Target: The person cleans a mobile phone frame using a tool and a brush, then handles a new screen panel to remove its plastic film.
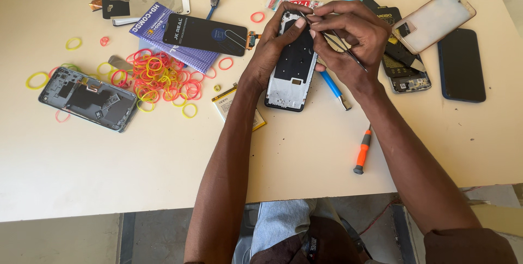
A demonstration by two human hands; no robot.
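A cream-white table (136, 166) fills most of the frame, with a strip of floor seen along the lower edge. Just above the centre, an opened phone frame (293, 68) lies flat on the table, its inner side turned up. It is steadied by the left hand (272, 51), whose fingers are curled along its left edge and whose thumb is pressed near its top. The right hand (348, 38) is closed narrowly on thin metal tweezers (340, 46), their tip brought to the top end of the frame. A blue-handled tool (333, 88) is seen just beside the frame's right edge, partly hidden under the right hand. An orange screwdriver (362, 152) lies lower, beside the right forearm. A heap of pink and yellow rubber bands (160, 79) is spread at the left, and a grey phone back housing (87, 99) lies at the far left. At the upper right, a dark phone (461, 65) and a phone in a clear case (434, 20) are placed side by side.
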